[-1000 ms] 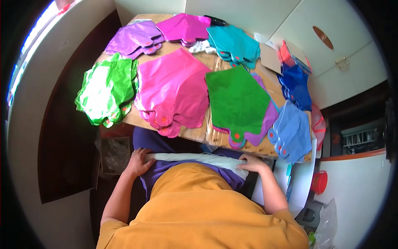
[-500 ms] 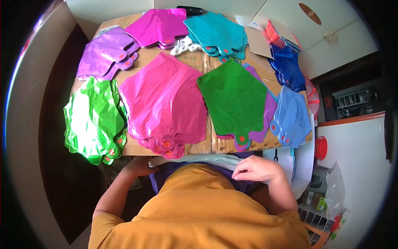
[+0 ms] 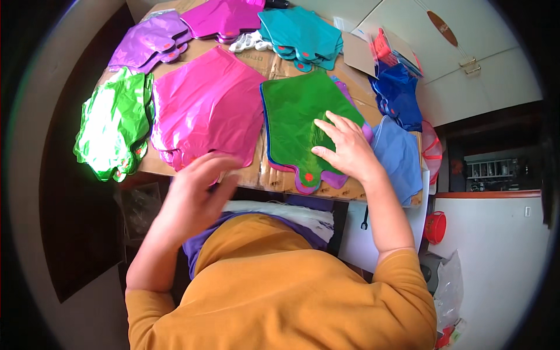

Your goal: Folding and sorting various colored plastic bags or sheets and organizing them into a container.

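Note:
My right hand (image 3: 349, 146) lies with spread fingers over a stack of flat foil balloons, the top one dark green (image 3: 297, 125), with blue, pink and purple edges showing beneath. Blurred by motion, my left hand (image 3: 195, 189) hangs at the lower end of the pink foil balloon pile (image 3: 207, 111); its thumb stands apart from the fingers and nothing shows between them. It hides part of the pile's red-dotted tabs. A bundle of white strands (image 3: 291, 214) rests across my lap on purple cloth.
More foil piles lie around on the cardboard (image 3: 259, 169): bright green (image 3: 114, 125), lilac (image 3: 149, 38), magenta (image 3: 224, 20), teal (image 3: 300, 35), dark blue (image 3: 399, 93) and light blue (image 3: 396, 154). White ring-like pieces (image 3: 249, 42) sit at the back. A red container (image 3: 435, 227) is at the right.
Both hands have risen from my lap: the right forward onto the green stack, the left to the pink pile's near end. The view has shifted, so the table appears higher.

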The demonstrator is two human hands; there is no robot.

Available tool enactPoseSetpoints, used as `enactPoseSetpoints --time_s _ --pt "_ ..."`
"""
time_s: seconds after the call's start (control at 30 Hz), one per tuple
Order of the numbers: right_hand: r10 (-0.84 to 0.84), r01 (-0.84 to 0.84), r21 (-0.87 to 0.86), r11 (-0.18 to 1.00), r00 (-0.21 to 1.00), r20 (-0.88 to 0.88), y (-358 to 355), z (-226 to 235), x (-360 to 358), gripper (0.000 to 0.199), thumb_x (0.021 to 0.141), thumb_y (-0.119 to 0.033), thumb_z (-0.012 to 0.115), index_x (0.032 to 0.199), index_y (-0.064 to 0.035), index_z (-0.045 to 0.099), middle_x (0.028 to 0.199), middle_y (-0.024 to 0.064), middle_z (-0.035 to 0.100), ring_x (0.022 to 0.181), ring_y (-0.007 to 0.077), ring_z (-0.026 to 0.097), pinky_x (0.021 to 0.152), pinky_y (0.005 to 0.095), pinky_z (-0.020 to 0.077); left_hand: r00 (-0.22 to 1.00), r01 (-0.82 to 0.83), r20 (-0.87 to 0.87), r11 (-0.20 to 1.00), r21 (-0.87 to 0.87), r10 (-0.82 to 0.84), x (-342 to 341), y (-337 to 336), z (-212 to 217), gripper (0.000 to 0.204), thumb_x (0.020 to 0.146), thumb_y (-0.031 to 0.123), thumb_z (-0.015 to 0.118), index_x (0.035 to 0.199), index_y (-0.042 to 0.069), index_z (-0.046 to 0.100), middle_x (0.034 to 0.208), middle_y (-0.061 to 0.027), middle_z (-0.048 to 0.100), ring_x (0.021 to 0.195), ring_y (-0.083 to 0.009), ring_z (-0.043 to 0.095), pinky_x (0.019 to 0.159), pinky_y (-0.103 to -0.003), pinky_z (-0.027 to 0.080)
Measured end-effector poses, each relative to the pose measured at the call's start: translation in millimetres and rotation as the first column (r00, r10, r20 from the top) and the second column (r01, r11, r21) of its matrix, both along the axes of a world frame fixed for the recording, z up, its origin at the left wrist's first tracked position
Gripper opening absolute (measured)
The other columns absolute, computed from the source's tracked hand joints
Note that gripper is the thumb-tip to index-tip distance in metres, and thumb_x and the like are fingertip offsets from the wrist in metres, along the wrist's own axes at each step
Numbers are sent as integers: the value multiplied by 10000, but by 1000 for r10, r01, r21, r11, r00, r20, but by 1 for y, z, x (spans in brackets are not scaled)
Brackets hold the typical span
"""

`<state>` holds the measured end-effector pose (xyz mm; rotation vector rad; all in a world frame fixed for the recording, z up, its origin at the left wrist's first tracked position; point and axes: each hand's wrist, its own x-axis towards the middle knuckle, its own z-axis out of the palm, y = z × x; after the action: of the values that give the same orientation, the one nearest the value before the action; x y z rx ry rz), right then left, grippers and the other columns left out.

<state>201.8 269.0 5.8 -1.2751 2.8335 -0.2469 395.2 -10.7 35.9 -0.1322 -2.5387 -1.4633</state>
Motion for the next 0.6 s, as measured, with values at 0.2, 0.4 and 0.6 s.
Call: enactPoseSetpoints --time_s 0.2,0.4,0.6 --pt "-209 220 -286 932 975 71 21 3 -27 655 803 -437 747 1304 -56 567 1307 207 557 1243 357 507 1049 424 403 997 -26 48 856 -516 59 -54 71 -37 820 759 347 774 1420 39 398 1371 -295 446 1212 -446 499 997 -494 424" --pt "-193 287 -271 919 925 327 36 -9 -88 786 745 -336 806 1382 -22 470 1368 238 524 1282 335 505 1064 394 397 1000 -11 8 787 -617 20 -67 92 -45 972 681 401 803 1479 106 334 1472 -282 315 1257 -471 422 1040 -531 375" --pt "-342 420 -238 876 887 309 20 -9 -102 745 724 -382 787 1330 -35 526 1336 248 528 1259 344 506 1068 420 393 1000 13 -3 782 -623 -19 -69 82 -50 951 694 415 772 1483 125 329 1486 -252 317 1303 -461 390 1069 -534 351"
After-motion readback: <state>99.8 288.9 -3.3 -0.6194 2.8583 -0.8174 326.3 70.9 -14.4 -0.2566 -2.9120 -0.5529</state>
